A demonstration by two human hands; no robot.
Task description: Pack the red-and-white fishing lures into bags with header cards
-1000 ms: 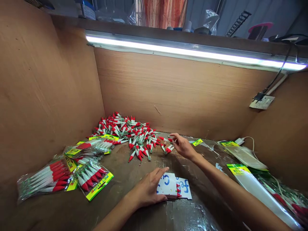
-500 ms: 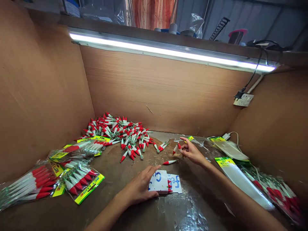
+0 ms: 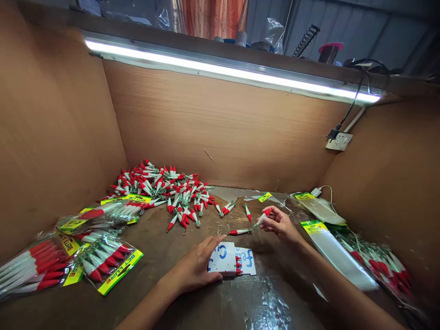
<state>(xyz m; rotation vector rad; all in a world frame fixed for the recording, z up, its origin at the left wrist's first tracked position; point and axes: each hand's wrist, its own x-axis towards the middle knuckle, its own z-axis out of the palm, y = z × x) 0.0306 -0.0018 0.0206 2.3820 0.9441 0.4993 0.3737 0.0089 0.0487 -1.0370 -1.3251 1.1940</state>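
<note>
One red-and-white lure was pinched at its tail end between the fingers of the right hand, red tip up and tilted away from the palm. It was held just above the tabletop, beyond the white card and to its right. The left hand lay on that card, fingers stretched out flat and close together over its left half, thumb along its near edge. The card bore blue handwriting, and a few red tips showed at its middle.

A second lure lay flat on the tabletop just beyond the card, between it and the right hand. A third lay a little farther back. Well beyond the card and to its left, a loose pile of lures was heaped against the brown back wall. Far left of the card lay filled packets with yellow labels, overlapping one another. To the card's right lay flat clear bags with yellow headers. Above the card, high on the back wall, a lit tube lamp ran across, with a wall socket below its right end.
</note>
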